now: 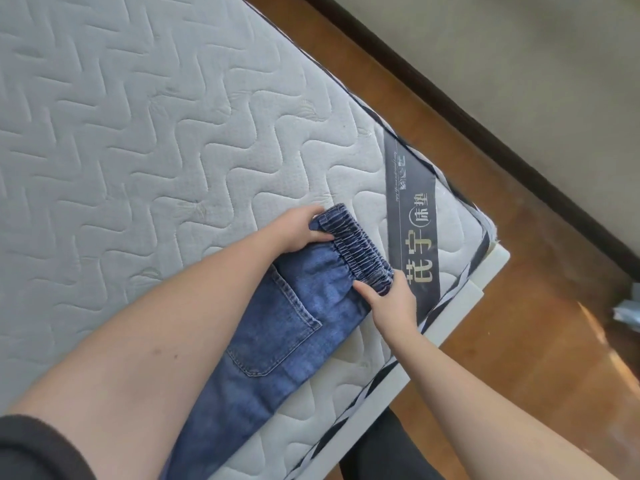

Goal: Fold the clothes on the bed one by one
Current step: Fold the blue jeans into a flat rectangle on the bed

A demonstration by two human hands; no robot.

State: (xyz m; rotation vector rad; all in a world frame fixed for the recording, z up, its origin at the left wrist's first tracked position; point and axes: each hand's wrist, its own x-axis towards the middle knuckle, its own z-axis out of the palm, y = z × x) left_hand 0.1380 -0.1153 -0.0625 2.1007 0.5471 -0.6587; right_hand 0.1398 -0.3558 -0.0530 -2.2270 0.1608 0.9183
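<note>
Blue jeans lie on the quilted grey mattress near its corner, long axis running from the lower left up to the elastic waistband, which points toward the dark mattress label. A back pocket faces up (the legs appear laid one over the other). The left hand pinches the waistband's far end, thumb on top; the right hand grips its near end, fingers curled under the cloth. A wooden floor lies beyond.
</note>
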